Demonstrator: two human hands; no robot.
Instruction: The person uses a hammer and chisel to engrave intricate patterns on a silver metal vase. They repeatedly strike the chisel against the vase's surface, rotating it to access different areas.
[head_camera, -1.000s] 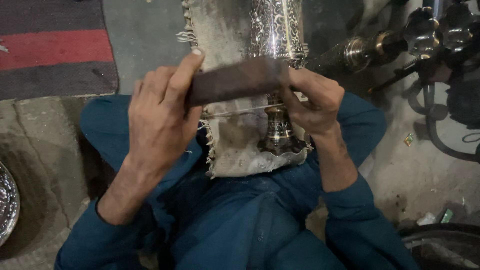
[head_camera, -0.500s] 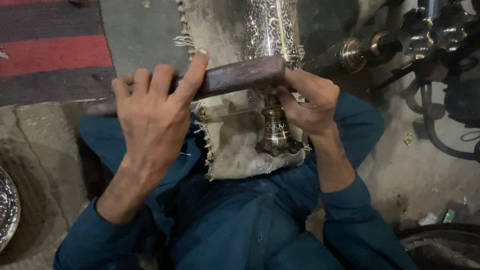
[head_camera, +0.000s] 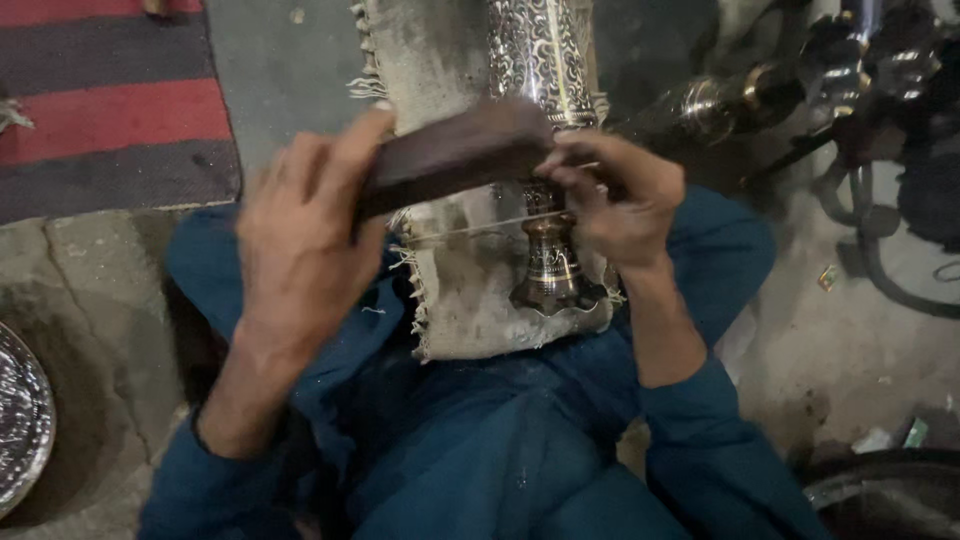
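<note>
An engraved silver-coloured metal vessel (head_camera: 540, 60) with a flared foot (head_camera: 555, 285) lies on a dirty fringed cloth (head_camera: 455, 300) spread over my lap. My left hand (head_camera: 300, 235) grips one end of a dark wooden block (head_camera: 455, 155) and holds it across the vessel's neck. My right hand (head_camera: 615, 195) holds the block's other end, and a thin metal rod or wire (head_camera: 470, 228) runs under the block from that hand. Both hands are blurred by motion.
A red and dark striped mat (head_camera: 110, 110) lies at the upper left. A shiny metal plate's edge (head_camera: 20, 430) shows at the left border. Several dark and brass metal parts (head_camera: 800, 80) stand at the upper right. A dark curved rim (head_camera: 880, 490) sits at the lower right.
The wooden block has slid to the right across the vessel, and both hands moved with it. The left hand now sits closer to the cloth.
</note>
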